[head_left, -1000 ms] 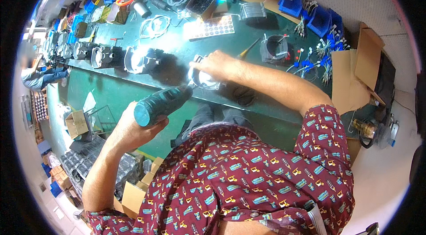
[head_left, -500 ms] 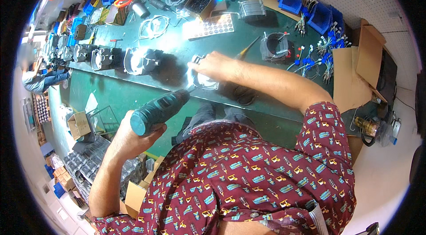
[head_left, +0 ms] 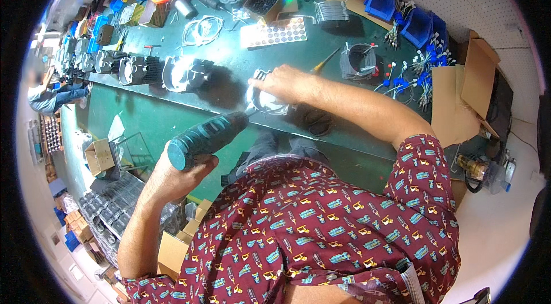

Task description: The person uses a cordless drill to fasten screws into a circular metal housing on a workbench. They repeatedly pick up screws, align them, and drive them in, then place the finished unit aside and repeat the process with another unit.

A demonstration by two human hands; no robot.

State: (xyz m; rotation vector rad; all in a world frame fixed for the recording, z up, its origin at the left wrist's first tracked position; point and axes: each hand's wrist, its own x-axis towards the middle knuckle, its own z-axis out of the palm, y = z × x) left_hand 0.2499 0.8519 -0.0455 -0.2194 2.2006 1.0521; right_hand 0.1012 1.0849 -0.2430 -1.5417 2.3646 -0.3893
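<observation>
My left hand (head_left: 171,175) is wrapped round the handle of a dark teal cordless drill (head_left: 208,136). The drill lies roughly level, its bit aimed at the near left side of a round silver metal housing (head_left: 268,104) by the bench edge. Whether the tip touches a screw is too small to tell. My right hand (head_left: 287,83) reaches in from the right, its fingers closed over the far rim of that housing. Just beyond this hand lies a yellow-handled screwdriver (head_left: 319,67). The hand hides part of the housing.
Similar housings (head_left: 186,74) stand in a row to the left along the green bench. Farther back lie a white sheet of round stickers (head_left: 274,32), a box of screws (head_left: 265,2) and coiled cable (head_left: 204,29). A bundled dark ring (head_left: 359,61) and blue bins (head_left: 417,27) are at right.
The view has shifted slightly, so the bench sits a little differently in it. Both hands keep their holds, and the drill stays pointed at the housing.
</observation>
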